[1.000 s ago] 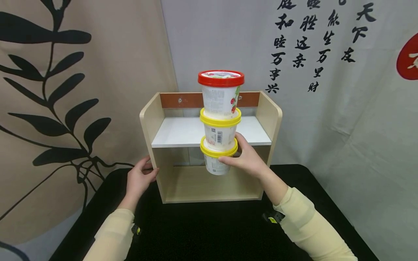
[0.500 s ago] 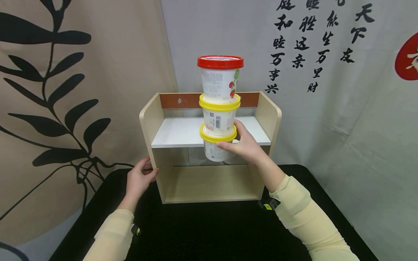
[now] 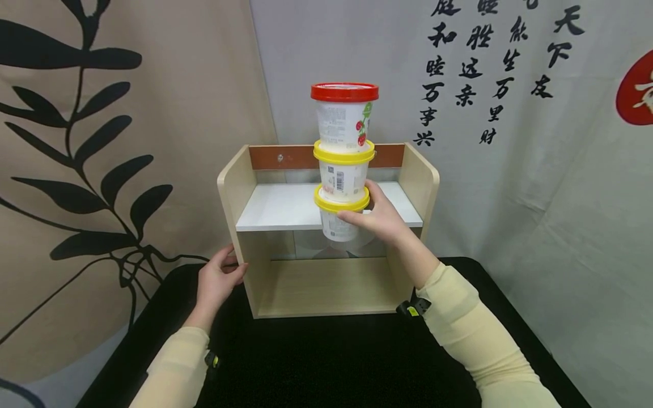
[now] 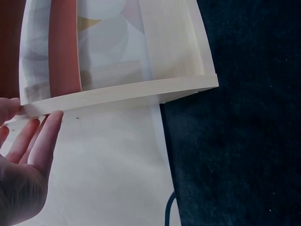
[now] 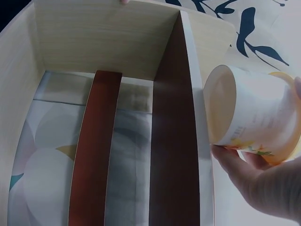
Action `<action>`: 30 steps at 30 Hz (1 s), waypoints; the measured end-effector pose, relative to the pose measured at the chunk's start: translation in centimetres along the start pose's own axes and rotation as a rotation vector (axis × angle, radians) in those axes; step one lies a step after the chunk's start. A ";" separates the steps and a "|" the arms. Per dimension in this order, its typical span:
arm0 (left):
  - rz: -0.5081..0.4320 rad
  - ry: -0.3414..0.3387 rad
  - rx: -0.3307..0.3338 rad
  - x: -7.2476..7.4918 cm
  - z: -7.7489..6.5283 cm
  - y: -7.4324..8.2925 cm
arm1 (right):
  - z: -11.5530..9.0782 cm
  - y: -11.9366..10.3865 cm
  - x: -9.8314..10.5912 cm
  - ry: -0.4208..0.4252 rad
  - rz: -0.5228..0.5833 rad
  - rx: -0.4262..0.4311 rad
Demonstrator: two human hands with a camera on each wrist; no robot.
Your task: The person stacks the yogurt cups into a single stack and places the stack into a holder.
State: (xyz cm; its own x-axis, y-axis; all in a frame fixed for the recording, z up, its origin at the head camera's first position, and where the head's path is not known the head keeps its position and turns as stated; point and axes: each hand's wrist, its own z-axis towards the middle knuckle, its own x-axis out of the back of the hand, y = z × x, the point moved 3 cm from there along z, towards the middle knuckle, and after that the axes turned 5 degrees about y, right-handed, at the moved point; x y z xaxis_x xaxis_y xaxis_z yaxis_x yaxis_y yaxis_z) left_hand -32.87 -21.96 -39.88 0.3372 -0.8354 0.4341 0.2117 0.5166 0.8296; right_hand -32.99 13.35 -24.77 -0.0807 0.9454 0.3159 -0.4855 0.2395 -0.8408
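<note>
Three white tubs stand stacked in the head view: a red-lidded tub (image 3: 336,122) on top, a yellow-lidded tub (image 3: 347,177) in the middle, another yellow-lidded tub (image 3: 336,228) at the bottom. My right hand (image 3: 381,218) grips the bottom tub from its right side, thumb across the front. In the right wrist view that tub (image 5: 258,108) has its base right at the edge of the white middle board (image 3: 280,207). My left hand (image 3: 218,280) holds the left side panel of the wooden shelf unit (image 3: 240,192), thumb and fingers on either side of its edge (image 4: 117,92).
The shelf unit stands on a black table (image 3: 316,362); its lower floor (image 3: 326,286) is bare wood. A brown rail (image 3: 296,157) crosses the upper back. Behind hangs a cloth backdrop (image 3: 204,113) with printed leaves and characters. A dark cord (image 3: 20,390) lies at lower left.
The right hand has raised the stack of tubs from in front of the lower compartment to the level of the white board, slowing lately. The left hand has stayed in place.
</note>
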 end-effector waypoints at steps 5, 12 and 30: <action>-0.006 -0.005 -0.003 0.0 0.1 0.0 | 0.6 0.1 0.0 0.008 -0.006 -0.009; -0.010 -0.005 -0.012 0.0 0.0 -0.1 | 1.5 0.5 -0.1 0.020 -0.007 -0.050; -0.016 -0.005 -0.004 0.0 -0.1 0.0 | 4.5 1.4 -0.6 0.063 -0.062 -0.172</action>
State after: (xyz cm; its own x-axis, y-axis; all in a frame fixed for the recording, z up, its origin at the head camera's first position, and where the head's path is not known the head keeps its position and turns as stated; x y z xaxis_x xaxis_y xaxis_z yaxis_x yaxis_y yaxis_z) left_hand -32.79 -21.97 -39.92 0.3289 -0.8444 0.4228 0.2203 0.5040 0.8352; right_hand -37.51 12.18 -24.17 0.0019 0.9384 0.3455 -0.3318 0.3265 -0.8851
